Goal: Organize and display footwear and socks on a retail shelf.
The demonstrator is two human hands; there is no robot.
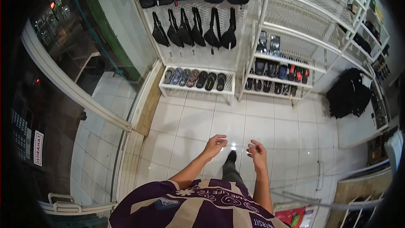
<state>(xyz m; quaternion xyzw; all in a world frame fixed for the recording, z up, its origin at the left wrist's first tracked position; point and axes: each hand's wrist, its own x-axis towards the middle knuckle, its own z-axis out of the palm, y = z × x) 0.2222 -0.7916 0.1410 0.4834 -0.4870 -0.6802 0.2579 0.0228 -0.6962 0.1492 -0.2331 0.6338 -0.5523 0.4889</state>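
Left hand (pixel 215 146) and right hand (pixel 257 152) hovered above tiled floor (pixel 259 116), fingers (pixel 219 137) loosely curled, slightly spread, sandals (pixel 193 78) lined up beyond

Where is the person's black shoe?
In the head view, the black shoe is right of centre, between the left hand and right hand, against white floor tiles.

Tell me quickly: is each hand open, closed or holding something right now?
Left hand: open, loosely curled, nothing seen in it.
Right hand: open, loosely curled, nothing seen in it.
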